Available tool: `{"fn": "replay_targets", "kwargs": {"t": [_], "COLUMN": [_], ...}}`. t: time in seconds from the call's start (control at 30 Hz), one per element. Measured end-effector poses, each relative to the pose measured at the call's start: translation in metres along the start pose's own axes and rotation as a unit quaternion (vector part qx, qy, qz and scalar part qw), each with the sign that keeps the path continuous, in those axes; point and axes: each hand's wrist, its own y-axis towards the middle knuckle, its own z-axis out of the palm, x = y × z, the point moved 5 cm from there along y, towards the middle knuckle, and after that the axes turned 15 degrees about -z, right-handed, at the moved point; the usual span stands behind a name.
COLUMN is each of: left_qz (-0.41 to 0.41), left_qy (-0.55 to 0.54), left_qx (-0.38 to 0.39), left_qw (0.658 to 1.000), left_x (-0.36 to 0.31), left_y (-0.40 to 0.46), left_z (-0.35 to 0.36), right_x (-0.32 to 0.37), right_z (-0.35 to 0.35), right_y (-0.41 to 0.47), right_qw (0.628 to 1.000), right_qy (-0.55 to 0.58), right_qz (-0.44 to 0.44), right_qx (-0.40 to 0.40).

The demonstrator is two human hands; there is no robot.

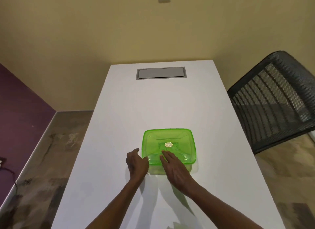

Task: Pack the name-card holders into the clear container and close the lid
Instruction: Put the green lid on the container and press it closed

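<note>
Green lid [168,143] sits on the container, right hand [175,167] flat on top, left hand [136,164] loosely curled at its left edge — press evenly round the rim.

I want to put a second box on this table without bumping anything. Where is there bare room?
Bare room lies on the white table between the green lid and the grey hatch, and along the strip to the container's right. It is crowded at the container's near-left corner, where the left hand touches the lid's edge and the right hand lies on it.
</note>
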Motion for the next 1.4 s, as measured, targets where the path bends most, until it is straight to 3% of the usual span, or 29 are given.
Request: {"fn": "replay_targets", "kwargs": {"t": [0.1, 0.23, 0.3, 0.43, 0.53, 0.6, 0.67, 0.73, 0.83, 0.9, 1.07, 1.13, 1.27, 1.4], "left_qz": [0.143, 0.244, 0.289, 0.336, 0.333, 0.329, 0.316, 0.313, 0.317, 0.323, 0.329, 0.343, 0.351, 0.343], "left_qy": [0.017, 0.046, 0.085, 0.192, 0.298, 0.343, 0.366, 0.378, 0.388, 0.389, 0.378, 0.345, 0.273, 0.239], "left_qx": [-0.005, 0.1, 0.133, 0.143, 0.123, 0.126, 0.132, 0.128, 0.116, 0.112, 0.112, 0.09, 0.078, 0.101], "left_qw": [0.99, 0.964, 0.944, 0.911, 0.886, 0.871, 0.865, 0.862, 0.858, 0.856, 0.858, 0.869, 0.892, 0.903], "left_x": [-0.026, -0.056, -0.066, -0.076, -0.083, -0.085, -0.085, -0.085, -0.086, -0.087, -0.089, -0.093, -0.104, -0.119], "left_y": [-0.028, -0.059, -0.072, -0.082, -0.078, -0.074, -0.07, -0.067, -0.068, -0.069, -0.071, -0.072, -0.063, -0.039], "left_z": [0.015, 0.055, 0.073, 0.097, 0.106, 0.11, 0.112, 0.115, 0.115, 0.113, 0.112, 0.108, 0.103, 0.103], "right_x": [-0.029, -0.065, -0.076, -0.096, -0.101, -0.106, -0.109, -0.114, -0.121, -0.124, -0.126, -0.129, -0.144, -0.17], "right_z": [-0.016, -0.038, -0.042, -0.035, -0.029, -0.024, -0.022, -0.02, -0.025, -0.019, -0.016, -0.017, -0.022, -0.035], "right_y": [-0.025, -0.056, -0.067, -0.079, -0.08, -0.08, -0.077, -0.072, -0.066, -0.065, -0.072, -0.071, -0.056, -0.024], "right_qw": [0.993, 0.957, 0.932, 0.809, 0.722, 0.689, 0.683, 0.7, 0.73, 0.73, 0.637, 0.629, 0.655, 0.74], "right_qy": [0.028, 0.033, 0.086, 0.268, 0.367, 0.391, 0.384, 0.352, 0.295, 0.313, 0.437, 0.454, 0.457, 0.388], "right_qz": [0.107, 0.272, 0.339, 0.514, 0.57, 0.588, 0.608, 0.619, 0.616, 0.608, 0.631, 0.629, 0.601, 0.547], "right_qx": [-0.05, -0.093, -0.097, -0.098, -0.143, -0.162, -0.128, -0.054, -0.015, 0.003, -0.072, -0.051, -0.034, -0.054]}}
